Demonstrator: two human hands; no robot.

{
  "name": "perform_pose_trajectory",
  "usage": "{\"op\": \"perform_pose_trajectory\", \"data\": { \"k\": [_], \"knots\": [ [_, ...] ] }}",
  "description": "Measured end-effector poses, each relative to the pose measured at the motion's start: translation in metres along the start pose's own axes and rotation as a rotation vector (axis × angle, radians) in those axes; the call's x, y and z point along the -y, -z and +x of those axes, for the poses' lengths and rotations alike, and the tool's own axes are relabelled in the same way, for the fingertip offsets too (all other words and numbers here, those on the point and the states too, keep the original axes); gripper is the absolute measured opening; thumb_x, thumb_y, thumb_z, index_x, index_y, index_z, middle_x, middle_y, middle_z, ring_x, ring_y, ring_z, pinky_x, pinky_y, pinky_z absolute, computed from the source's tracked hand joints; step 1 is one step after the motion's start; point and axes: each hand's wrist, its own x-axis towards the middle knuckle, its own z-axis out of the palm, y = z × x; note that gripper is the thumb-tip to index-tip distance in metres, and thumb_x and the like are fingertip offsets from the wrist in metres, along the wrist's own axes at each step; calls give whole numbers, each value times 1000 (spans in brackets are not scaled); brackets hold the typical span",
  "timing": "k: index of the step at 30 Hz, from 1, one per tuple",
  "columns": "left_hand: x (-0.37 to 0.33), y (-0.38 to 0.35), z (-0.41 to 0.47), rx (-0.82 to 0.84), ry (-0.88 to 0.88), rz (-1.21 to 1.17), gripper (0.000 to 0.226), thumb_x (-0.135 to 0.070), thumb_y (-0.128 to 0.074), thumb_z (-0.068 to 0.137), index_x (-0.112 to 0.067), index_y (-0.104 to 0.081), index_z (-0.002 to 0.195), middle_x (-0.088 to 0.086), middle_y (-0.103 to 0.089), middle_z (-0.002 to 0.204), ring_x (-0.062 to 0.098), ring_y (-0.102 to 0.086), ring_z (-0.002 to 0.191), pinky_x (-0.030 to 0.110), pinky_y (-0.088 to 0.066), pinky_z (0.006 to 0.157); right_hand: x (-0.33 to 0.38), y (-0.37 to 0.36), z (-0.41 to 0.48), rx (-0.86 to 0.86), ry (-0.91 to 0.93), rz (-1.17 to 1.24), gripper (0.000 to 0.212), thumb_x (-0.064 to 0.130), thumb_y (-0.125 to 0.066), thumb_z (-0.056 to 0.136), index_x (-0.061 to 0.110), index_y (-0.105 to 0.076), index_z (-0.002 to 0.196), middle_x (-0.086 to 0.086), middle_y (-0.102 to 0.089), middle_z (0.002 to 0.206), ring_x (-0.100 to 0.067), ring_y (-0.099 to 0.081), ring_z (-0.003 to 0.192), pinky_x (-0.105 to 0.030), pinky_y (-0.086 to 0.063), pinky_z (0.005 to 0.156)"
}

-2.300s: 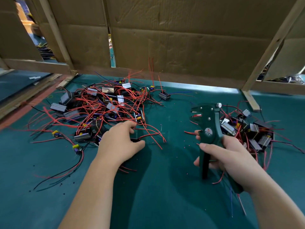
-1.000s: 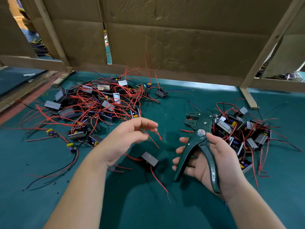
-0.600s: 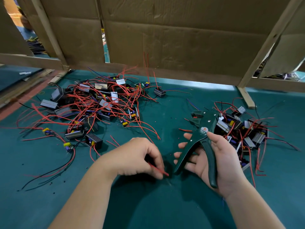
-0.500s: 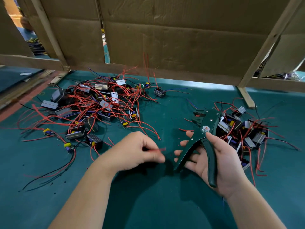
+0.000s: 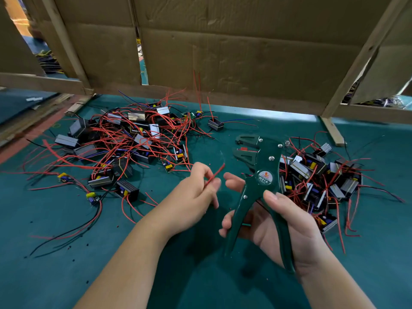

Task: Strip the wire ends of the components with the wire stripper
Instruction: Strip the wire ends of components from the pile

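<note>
Red wire (image 5: 214, 175) pinched in left hand (image 5: 193, 197) fingers; wire stripper (image 5: 259, 188) in right hand (image 5: 283, 228)

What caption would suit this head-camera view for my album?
Left hand pinches a red wire beside the stripper gripped in the right hand.

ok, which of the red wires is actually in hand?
The thin red wire pinched in the left hand, tip angled toward the dark green wire stripper in the right hand; none of the others is held.

So the big component pile (image 5: 124, 148) sits left on the table (image 5: 55, 264), smaller pile (image 5: 318, 181) right (cardboard wall (image 5: 223, 52) behind both).
</note>
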Motion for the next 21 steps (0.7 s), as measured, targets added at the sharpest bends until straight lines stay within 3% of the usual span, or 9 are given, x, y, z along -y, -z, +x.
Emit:
{"op": "perform_pose_trajectory", "data": {
  "k": [5,8,10,15,18,21],
  "knots": [
    [-7,-3,-4,121,-55,79,38,-59,-45,86,-26,-30,94,0,-62,67,21,-64,79,50,-48,79,-4,-5,5,-47,7,14,85,29,-88,60,-8,-54,128,-30,-58,93,-41,-64,77,-55,-54,74],
    [-8,-3,-3,110,-61,-32,29,-57,-42,87,-29,-36,93,-2,-61,67,25,-61,70,53,-48,78,-3,-1,5,-71,26,-15,79,26,-84,64,-9,-53,128,-29,-61,94,-39,-64,78,-55,-54,76],
    [-8,-3,-1,37,-104,-47,16,-49,-39,93,-34,-39,89,-5,-63,66,21,-59,66,48,-49,73,-1,0,4,-77,40,-14,76,26,-84,64,-9,-56,126,-29,-62,96,-39,-65,79,-55,-54,76],
    [-8,-5,0,-166,-140,-102,14,-38,-41,96,-33,-44,83,-7,-68,72,12,-61,58,23,-47,59,0,0,1,-84,78,2,86,29,-88,61,-9,-51,129,-26,-60,123,-40,-65,79,-56,-55,74],
    [-11,-9,4,-328,-57,-232,17,-26,-45,101,-22,-48,84,-3,-68,74,16,-63,58,25,-49,58,-1,0,0,-75,80,-13,85,30,-87,63,-9,-51,129,-26,-57,131,-40,-65,79,-56,-54,73],
    [-17,-5,6,-386,114,-540,20,-18,-44,101,-13,-50,83,-6,-60,59,13,-60,48,21,-46,47,-1,3,-2,-23,49,-42,75,29,-84,68,-8,-56,126,-30,-58,124,-40,-64,79,-56,-52,74]
  ]
}}
